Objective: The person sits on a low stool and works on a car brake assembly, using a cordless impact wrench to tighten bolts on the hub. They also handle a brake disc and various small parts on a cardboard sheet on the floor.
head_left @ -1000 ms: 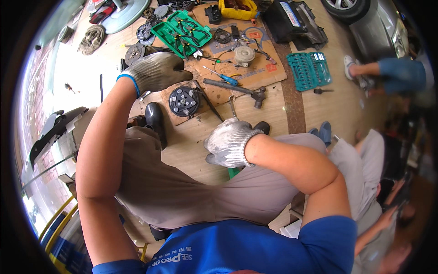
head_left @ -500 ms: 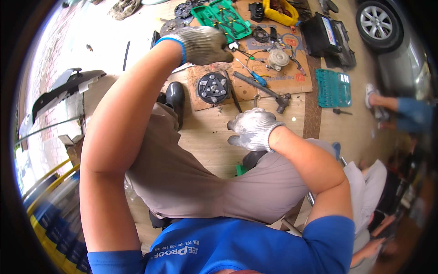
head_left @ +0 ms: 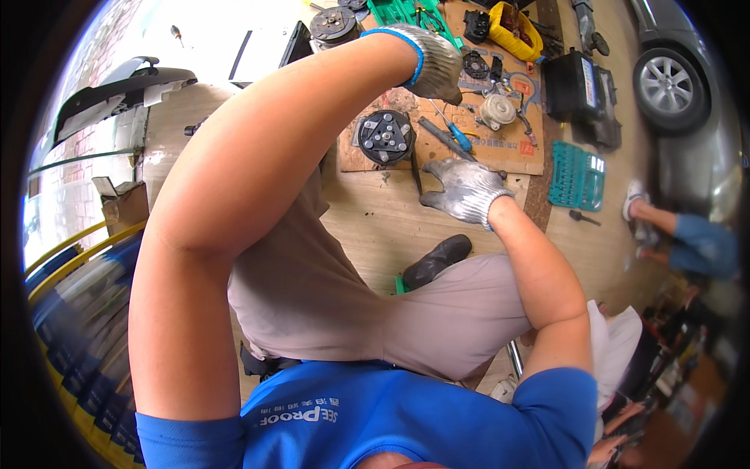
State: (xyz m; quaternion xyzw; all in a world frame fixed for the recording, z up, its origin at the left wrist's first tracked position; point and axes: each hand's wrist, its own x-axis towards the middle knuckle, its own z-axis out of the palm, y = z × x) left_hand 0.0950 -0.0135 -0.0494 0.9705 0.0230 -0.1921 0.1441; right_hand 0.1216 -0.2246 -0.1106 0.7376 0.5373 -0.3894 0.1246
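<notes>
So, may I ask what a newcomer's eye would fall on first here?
Most likely the left gloved hand, over the far part of the cardboard, and the right gloved hand at its near edge. Next might come the round black part toward the cardboard's near left corner and the bright yellow container at its far side.

Blue-handled screwdriver [head_left: 460, 139] — teal case [head_left: 576, 178] — yellow container [head_left: 516, 44].

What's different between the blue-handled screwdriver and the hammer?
The screwdriver has a bright blue handle; the hammer has a dull gray one. The screwdriver's shaft is thin; the hammer's handle is thicker. The screwdriver's handle lies uncovered; the right hand hides part of the hammer. Both handles lie slantwise over the cardboard.
</notes>
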